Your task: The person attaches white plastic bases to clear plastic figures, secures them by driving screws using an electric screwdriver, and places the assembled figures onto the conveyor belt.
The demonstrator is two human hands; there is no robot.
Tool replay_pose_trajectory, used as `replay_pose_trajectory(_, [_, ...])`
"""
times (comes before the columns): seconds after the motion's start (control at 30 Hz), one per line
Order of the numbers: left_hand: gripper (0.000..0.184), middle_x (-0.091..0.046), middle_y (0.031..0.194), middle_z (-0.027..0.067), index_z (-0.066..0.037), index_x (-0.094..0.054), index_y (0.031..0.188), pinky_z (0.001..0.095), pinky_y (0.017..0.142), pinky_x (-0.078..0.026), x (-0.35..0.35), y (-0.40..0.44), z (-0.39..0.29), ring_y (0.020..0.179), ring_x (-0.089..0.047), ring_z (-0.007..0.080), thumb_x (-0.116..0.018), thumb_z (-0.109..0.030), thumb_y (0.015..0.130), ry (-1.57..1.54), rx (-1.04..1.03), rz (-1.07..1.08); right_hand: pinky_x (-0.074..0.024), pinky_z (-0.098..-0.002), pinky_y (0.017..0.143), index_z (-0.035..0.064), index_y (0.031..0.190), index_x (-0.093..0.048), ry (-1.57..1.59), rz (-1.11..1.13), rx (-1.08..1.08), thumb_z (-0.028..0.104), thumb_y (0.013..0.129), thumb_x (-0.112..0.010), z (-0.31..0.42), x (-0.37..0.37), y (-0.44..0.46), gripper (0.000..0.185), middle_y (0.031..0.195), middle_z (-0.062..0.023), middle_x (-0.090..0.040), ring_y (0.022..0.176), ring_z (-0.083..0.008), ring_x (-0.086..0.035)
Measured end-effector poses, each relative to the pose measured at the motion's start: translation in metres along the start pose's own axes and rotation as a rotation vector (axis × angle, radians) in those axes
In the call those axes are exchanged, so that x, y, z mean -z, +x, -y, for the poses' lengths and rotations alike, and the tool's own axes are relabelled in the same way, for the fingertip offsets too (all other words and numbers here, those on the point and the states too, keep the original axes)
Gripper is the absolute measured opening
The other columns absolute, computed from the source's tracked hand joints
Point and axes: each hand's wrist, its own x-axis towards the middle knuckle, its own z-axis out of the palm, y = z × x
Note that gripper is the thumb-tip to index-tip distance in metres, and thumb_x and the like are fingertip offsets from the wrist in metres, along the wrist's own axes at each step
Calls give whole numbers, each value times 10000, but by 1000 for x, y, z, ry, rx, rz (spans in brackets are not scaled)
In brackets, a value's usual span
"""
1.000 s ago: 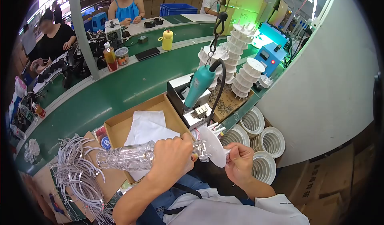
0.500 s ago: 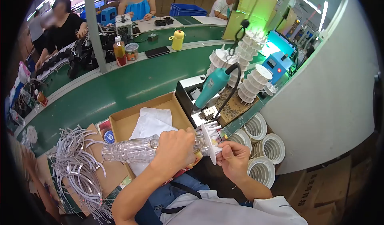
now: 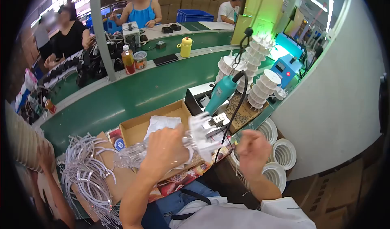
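My left hand is closed around a clear, ribbed plastic tube, held over a shallow cardboard tray. A white disc-shaped end piece with prongs sits at the tube's right end and is blurred. My right hand is apart from it, to the right, with its fingers smeared by motion. Whether it holds anything cannot be seen. White cloth or paper lies in the tray behind my left hand. A teal electric screwdriver hangs just beyond the end piece.
Bundled white wires lie left. A person's hand touches a cream ribbed stack. Behind the screwdriver stand a black-and-silver box and white finned stacks. White rings sit low right. Several people work across the green bench.
My right hand has come off the white end piece and moved right and up. The tube and end piece have tilted in my left hand. A cream ribbed stack has appeared at left.
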Motion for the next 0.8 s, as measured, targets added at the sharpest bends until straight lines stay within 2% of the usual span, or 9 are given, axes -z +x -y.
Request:
replay_pose_trajectory(0.1, [241,-639,680,194,-12,-631,802,424,585,-507,19,1,17,625,-643,360,-708,-186,654,-166,-79,-246,-311,-216,467,-19,1041,-592,215,-169,108,349,960,-433,18,15,29,409,627,-4,-436,533,-76,-374])
replay_pose_trajectory(0.2, [322,-667,701,140,-19,-692,870,331,606,-515,47,2,28,627,-663,294,-761,-240,647,-285,-118,-309,-355,-214,529,-19,1049,-598,98,-236,110,251,907,-501,4,32,67,320,756,-31,-538,626,-82,-464])
replay_pose_trajectory(0.23, [480,-682,959,152,-23,-632,1085,335,711,-543,58,-3,37,826,-679,252,-764,-267,693,-297,-95,-215,-401,-218,575,-21,1068,-600,12,-267,71,229,879,-540,-4,35,81,319,810,-47,-579,670,-95,-516])
replay_pose_trajectory(0.3, [546,-626,1075,150,-36,-564,1169,351,765,-539,49,-11,61,917,-647,253,-756,-273,717,-573,-91,-329,-478,-278,796,-31,1198,-536,-267,-133,78,84,782,-605,-23,34,106,437,1023,-107,-612,912,-164,-585])
replay_pose_trajectory(0.37, [691,-515,1306,146,-61,-428,1337,383,872,-531,38,-17,77,1098,-581,254,-741,-287,763,-1163,-53,-578,-387,-336,1000,-5,1353,-397,-75,175,61,86,698,-677,-53,32,129,718,1205,-139,-551,1141,-211,-503])
replay_pose_trajectory(0.47, [231,-658,880,63,-18,-672,962,352,779,-507,67,-10,57,876,-625,207,-691,-82,741,-1739,183,-567,-370,-375,1011,16,1429,-256,-166,558,-32,142,661,-736,-55,8,134,915,1316,-131,-485,1235,-207,-432])
replay_pose_trajectory(0.53, [206,-647,844,49,-16,-669,919,319,733,-501,61,-3,75,824,-611,178,-693,-89,729,-1059,65,-676,-426,-346,958,10,1420,-268,-171,574,-82,141,660,-782,-55,-7,134,927,1210,-122,-568,1098,-192,-539])
replay_pose_trajectory(0.67, [196,-643,810,34,-18,-669,842,259,652,-491,22,17,93,725,-585,130,-724,-57,659,-1072,-118,-617,-512,-297,780,-15,1300,-413,-50,459,-52,3,731,-714,-83,-23,128,644,1017,-110,-629,841,-170,-625])
replay_pose_trajectory(0.8, [737,-382,1430,129,-97,-410,1375,443,1144,-118,-9,19,108,1355,-273,299,-757,-280,751,-813,199,-254,-525,-309,698,-14,1212,-463,-28,356,-61,-48,754,-662,-84,-29,105,501,933,-99,-605,757,-178,-631])
